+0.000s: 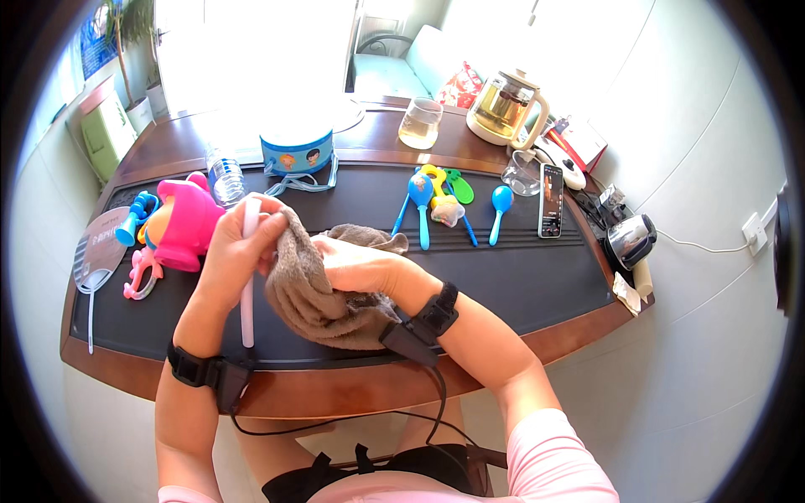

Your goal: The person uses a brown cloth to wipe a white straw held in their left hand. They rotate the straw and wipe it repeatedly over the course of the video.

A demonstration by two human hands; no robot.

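Observation:
My left hand is closed around a pale pink-white stick, which stands out above the fingers and runs down toward the table's near edge. A brown-grey plush towel hangs bunched beside it, its upper end against my left fingers. My right hand grips the towel, with its fingertips hidden in the folds. Just left of my left hand is a bright pink plastic toy. Blue maracas and a yellow star-ended rattle lie beyond my right hand.
A toy drum, a plastic bottle, a glass of liquid and a glass kettle stand toward the back. A phone lies at right, near a steel kettle. A hand fan lies at left. Cables hang from my wrist straps.

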